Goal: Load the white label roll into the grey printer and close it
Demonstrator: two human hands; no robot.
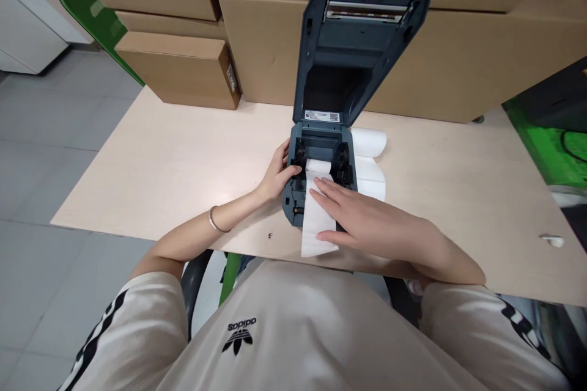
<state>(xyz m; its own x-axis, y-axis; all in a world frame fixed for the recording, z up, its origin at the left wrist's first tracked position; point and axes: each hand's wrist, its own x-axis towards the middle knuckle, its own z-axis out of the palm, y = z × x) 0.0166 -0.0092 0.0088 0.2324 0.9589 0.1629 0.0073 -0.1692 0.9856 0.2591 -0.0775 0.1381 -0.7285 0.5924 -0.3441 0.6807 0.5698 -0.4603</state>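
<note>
A dark grey label printer (290,200) stands on the table with its lid (339,43) raised. Inside it lies a small white label roll (318,165). From the roll a white label strip (316,238) runs toward me over the printer's front edge. My left hand (276,176) grips the printer's left side, thumb over the rim and fingers along the outer wall. Flat on the strip rests my right hand (353,211), its fingers stretched out and slightly apart. Its palm covers part of the printer's front right.
Behind the printer rise large cardboard boxes (270,49), with a smaller carton (178,70) at the back left. White paper (369,142) lies right of the printer. A small white object (554,241) sits on the table (458,195) at right. A tiny dark bit (270,236) lies near the front edge.
</note>
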